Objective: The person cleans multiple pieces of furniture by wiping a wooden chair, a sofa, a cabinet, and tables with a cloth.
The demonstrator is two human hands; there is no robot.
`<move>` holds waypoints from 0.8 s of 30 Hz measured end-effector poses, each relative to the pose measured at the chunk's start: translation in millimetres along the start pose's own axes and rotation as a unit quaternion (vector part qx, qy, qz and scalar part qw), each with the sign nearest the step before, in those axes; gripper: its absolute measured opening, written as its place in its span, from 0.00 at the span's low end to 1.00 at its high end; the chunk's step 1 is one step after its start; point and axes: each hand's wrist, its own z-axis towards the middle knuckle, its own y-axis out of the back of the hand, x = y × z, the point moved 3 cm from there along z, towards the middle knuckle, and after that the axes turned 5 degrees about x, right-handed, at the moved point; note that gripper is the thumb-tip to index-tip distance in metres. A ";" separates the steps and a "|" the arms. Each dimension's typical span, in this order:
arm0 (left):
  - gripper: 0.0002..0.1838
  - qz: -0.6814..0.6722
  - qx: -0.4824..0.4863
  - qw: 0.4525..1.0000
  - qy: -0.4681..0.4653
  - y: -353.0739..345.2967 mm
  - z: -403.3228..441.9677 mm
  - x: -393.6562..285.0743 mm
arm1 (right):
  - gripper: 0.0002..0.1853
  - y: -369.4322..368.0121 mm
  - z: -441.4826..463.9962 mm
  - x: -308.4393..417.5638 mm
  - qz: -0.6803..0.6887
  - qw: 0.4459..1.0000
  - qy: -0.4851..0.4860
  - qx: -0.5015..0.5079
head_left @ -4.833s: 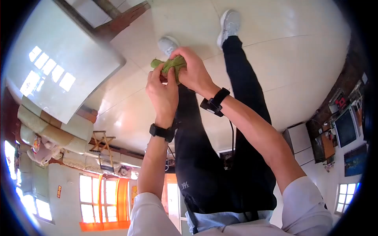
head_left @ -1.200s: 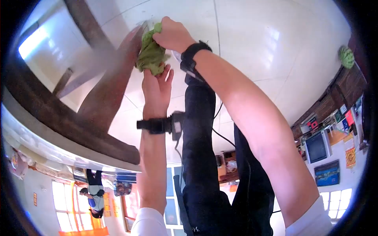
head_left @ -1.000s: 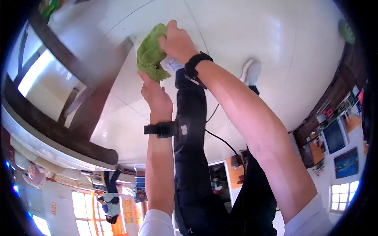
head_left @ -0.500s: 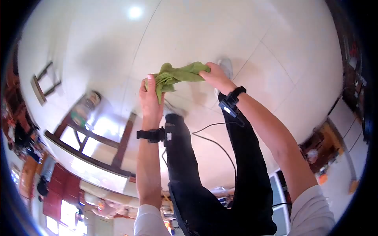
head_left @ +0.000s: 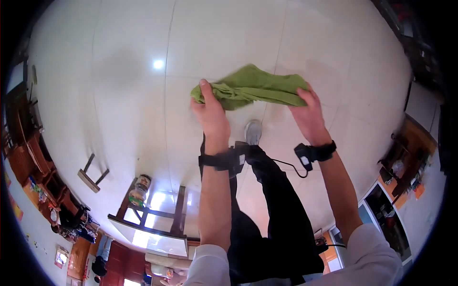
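Observation:
A green cloth (head_left: 260, 86) stretches between my two hands above the floor, loosely folded lengthwise. Its left end is bunched in my left hand (head_left: 212, 112), thumb on top and fingers curled beneath. My right hand (head_left: 309, 112) pinches the right end between thumb and fingers. Each wrist carries a black strap with a small device, the left strap (head_left: 217, 161) and the right strap (head_left: 324, 151). Below the cloth, a grey shoe (head_left: 253, 132) and dark trouser legs show.
A table with dark legs (head_left: 179, 209) stands lower left, with a plastic jar (head_left: 140, 190) beside it. Farther left is a small wooden stool (head_left: 89, 181). Pale tiles cover the floor (head_left: 129, 28). Wooden furniture (head_left: 405, 157) lines the right side. A cable (head_left: 286, 167) hangs near the right wrist device.
The cloth is spread wider between my hands, which are farther right in view. My right hand has turned more upright. The view has shifted, and the table and stool sit lower.

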 end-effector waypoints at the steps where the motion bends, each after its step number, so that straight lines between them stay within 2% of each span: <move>1: 0.26 0.055 -0.033 0.998 0.004 -9.2 10.8 -6.1 | 0.16 -3.5 6.7 17.0 0.031 1.000 0.002 0.000; 2: 0.27 0.109 -0.067 0.992 0.005 -17.4 23.9 -12.8 | 0.16 -6.6 14.1 27.9 0.032 0.999 0.000 0.002; 3: 0.30 0.093 -0.077 0.993 0.005 -20.8 36.8 -15.7 | 0.15 -10.5 23.2 33.8 0.046 0.999 -0.009 -0.005; 4: 0.30 0.092 -0.075 0.993 0.002 -22.9 52.8 -23.8 | 0.15 -16.1 35.1 40.6 0.060 0.998 -0.017 -0.016; 6: 0.30 0.158 -0.075 0.982 0.068 -20.1 80.9 -39.3 | 0.15 -38.7 58.3 46.4 0.052 0.998 -0.017 -0.014; 8: 0.29 0.153 -0.068 0.984 0.055 -20.5 124.6 -59.5 | 0.18 -69.3 87.2 45.9 0.015 0.999 -0.029 -0.037; 10: 0.27 0.335 0.057 0.940 0.024 -5.6 155.4 -95.0 | 0.22 -105.4 115.2 48.3 0.036 0.995 -0.057 -0.075; 11: 0.27 0.386 0.071 0.919 0.015 -21.6 165.4 -123.3 | 0.25 -114.9 131.2 53.1 0.043 0.997 -0.057 -0.041; 12: 0.27 0.397 0.075 0.914 0.024 -26.5 184.4 -138.1 | 0.28 -128.9 151.9 61.5 0.049 0.998 -0.044 0.000; 14: 0.28 0.416 0.132 0.899 0.025 -38.1 214.7 -177.0 | 0.29 -158.2 179.0 78.3 0.058 0.998 -0.028 -0.020; 15: 0.30 0.475 0.149 0.867 -0.003 -50.0 231.4 -195.2 | 0.29 -167.8 191.4 92.0 0.045 0.999 -0.022 0.003; 16: 0.30 0.474 0.181 0.862 -0.027 -61.3 247.6 -209.1 | 0.30 -181.2 204.9 105.8 0.031 0.999 -0.012 0.028; 17: 0.26 0.496 0.202 0.844 -0.026 -75.3 261.2 -225.1 | 0.24 -200.8 215.9 118.0 0.033 0.999 0.010 0.020; 18: 0.22 0.518 0.221 0.826 -0.021 -91.5 272.5 -239.7 | 0.24 -203.7 228.7 126.2 0.036 0.999 0.011 0.017; 19: 0.22 0.520 0.224 0.824 -0.018 -102.0 284.8 -246.6 | 0.20 -204.0 242.5 133.7 -0.085 0.996 -0.001 0.010; 20: 0.17 0.548 0.209 0.809 -0.028 -114.1 299.2 -253.2 | 0.16 -205.9 255.9 142.9 -0.206 0.978 -0.013 0.004; 21: 0.13 0.574 0.194 0.794 -0.043 -123.1 308.9 -259.4 | 0.11 -212.8 262.2 149.4 -0.260 0.965 0.020 -0.019; 22: 0.13 0.575 0.197 0.793 -0.047 -137.4 323.0 -260.9 | 0.11 -216.9 276.7 158.5 -0.258 0.966 0.025 -0.021; 24: 0.09 0.562 0.163 0.803 -0.110 -161.6 341.9 -256.5 | 0.11 -215.8 303.1 168.6 -0.302 0.950 0.022 -0.076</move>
